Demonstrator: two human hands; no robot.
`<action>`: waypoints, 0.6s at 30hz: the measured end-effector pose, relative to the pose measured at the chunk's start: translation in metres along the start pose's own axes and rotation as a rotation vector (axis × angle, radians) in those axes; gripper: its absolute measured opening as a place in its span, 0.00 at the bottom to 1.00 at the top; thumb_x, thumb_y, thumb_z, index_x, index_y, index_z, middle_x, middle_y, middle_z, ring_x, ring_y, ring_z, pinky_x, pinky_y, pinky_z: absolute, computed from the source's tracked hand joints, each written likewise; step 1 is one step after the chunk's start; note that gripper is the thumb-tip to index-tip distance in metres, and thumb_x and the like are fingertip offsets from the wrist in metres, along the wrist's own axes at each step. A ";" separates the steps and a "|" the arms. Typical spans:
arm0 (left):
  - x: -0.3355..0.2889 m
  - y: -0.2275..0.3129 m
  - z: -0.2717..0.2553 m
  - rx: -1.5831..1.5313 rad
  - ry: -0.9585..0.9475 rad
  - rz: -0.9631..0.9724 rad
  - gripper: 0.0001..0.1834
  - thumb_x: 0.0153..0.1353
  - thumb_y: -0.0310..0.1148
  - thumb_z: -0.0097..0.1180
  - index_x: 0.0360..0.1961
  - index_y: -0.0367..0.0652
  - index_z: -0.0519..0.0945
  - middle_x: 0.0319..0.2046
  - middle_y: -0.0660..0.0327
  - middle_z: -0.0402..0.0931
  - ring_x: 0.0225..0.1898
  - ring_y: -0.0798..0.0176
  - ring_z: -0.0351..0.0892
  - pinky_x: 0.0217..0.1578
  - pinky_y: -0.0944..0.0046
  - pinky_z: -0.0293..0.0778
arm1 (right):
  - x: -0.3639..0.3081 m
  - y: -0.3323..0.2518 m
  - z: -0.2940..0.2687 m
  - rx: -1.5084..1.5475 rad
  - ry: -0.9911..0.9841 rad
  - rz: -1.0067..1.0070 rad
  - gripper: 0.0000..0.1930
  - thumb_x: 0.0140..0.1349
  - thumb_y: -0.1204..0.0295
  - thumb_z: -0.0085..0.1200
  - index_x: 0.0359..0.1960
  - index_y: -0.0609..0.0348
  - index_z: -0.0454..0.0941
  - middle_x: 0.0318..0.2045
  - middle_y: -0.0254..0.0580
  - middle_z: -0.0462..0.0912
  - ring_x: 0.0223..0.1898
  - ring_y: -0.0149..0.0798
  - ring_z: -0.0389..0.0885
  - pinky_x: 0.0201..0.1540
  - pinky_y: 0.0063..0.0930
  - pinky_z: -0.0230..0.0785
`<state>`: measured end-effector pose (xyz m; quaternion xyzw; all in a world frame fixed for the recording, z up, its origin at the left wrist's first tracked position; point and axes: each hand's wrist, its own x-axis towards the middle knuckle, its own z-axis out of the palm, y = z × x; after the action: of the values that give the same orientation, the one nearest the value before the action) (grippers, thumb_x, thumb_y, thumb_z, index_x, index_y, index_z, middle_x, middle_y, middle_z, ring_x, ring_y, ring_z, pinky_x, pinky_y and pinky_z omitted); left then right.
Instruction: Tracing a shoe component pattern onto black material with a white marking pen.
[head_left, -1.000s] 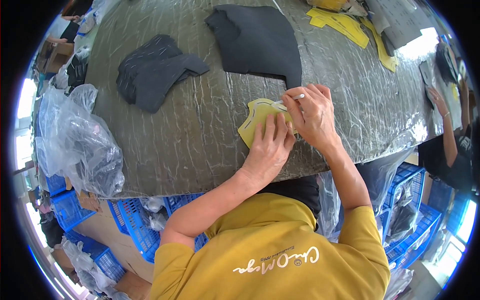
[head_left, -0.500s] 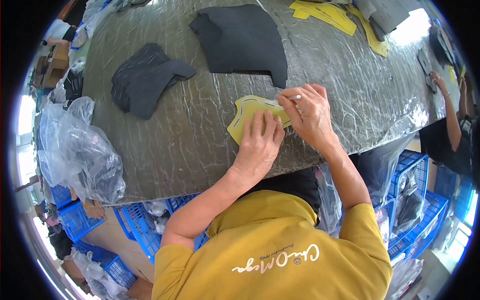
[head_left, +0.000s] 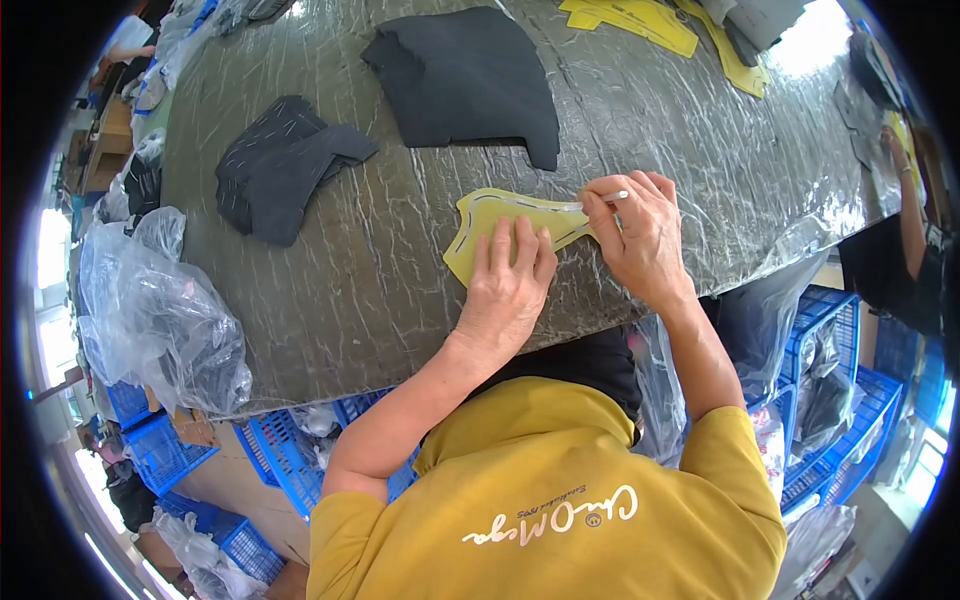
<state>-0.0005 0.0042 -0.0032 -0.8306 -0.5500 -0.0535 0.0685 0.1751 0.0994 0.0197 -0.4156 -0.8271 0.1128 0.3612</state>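
Observation:
A yellow pattern template point(head_left: 475, 232) with slots along its edge lies near the table's front edge, dark material showing through the slots. My left hand point(head_left: 508, 292) rests on it, fingers stretched out and pressing it down. At its narrow right end, my right hand point(head_left: 642, 238) pinches a slim white and silver pen point(head_left: 617, 196). The pen's tip meets the template by the upper slot, though my fingers partly cover that spot. Beyond the template lies a large stack of black fabric pieces point(head_left: 468, 85). To the left is a smaller black stack point(head_left: 285, 165) with pale dashed marks.
A film-covered table point(head_left: 330, 310) stretches ahead. More yellow templates point(head_left: 640, 25) lie at the back right. Clear plastic bags point(head_left: 165, 310) hang at the left edge. Blue crates point(head_left: 825, 420) stand below the table. Another person's arm point(head_left: 912, 220) reaches in at far right.
My right hand and the pen have shifted right along the template's upper edge. My left hand still presses on the template. The whole view has shifted slightly.

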 end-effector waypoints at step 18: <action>-0.003 0.001 -0.002 0.027 -0.019 0.010 0.30 0.54 0.23 0.58 0.61 0.33 0.72 0.60 0.44 0.70 0.61 0.42 0.70 0.60 0.52 0.75 | -0.012 0.010 -0.015 -0.041 -0.010 0.057 0.03 0.65 0.72 0.60 0.32 0.52 0.79 0.28 0.30 0.83 0.32 0.40 0.80 0.48 0.37 0.65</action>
<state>-0.0008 0.0011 -0.0015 -0.8327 -0.5474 -0.0380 0.0747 0.1964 0.0945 0.0198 -0.4458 -0.8189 0.1081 0.3449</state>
